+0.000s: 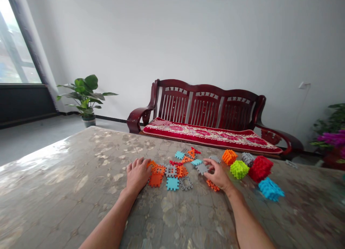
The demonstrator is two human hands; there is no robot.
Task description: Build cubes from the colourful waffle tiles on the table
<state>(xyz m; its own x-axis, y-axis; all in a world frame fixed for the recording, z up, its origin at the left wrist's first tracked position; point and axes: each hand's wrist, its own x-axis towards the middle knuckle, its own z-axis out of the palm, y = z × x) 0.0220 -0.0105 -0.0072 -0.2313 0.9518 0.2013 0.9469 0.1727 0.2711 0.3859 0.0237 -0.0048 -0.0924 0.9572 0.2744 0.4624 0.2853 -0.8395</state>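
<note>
Counts, left to right

Window (18, 44): 1, far left, cut off by the view's edge. Potted plant (88, 89): 1, on the floor near the wall. Surface (88, 202): 1, under a patterned cover, carrying all toy pieces. Sofa (205, 103): 1, wooden, behind the surface; 1 red floral mat (205, 133) along its seat.

Left hand (138, 173): palm down, fingers slightly bent, thumb side against an orange tile (152, 164). Grip on it: cannot tell.

Further orange tiles (156, 180): several, close together; exact count unclear.

Light blue tiles (173, 184): 3. One on the near side, one at the back, one near the right hand.

Gray grid tile (171, 171): 1, just behind the nearest light blue tile. Gray open frame (185, 183): 1, just right of that same tile.

Red tiles (175, 163): at least 2.

Right hand (217, 174): thumb and fingers parted, tips at the right edge of 1 solid gray tile (201, 169). Firm hold: cannot tell. 1 orange piece (212, 185) lies below the thumb.

Blocks: 5, right of this hand. Orange block (229, 157), lime block (239, 170), gray block (248, 159), red block (261, 169), blue block (271, 189).

Purple flowers (334, 138): 1 cluster, far right.
</note>
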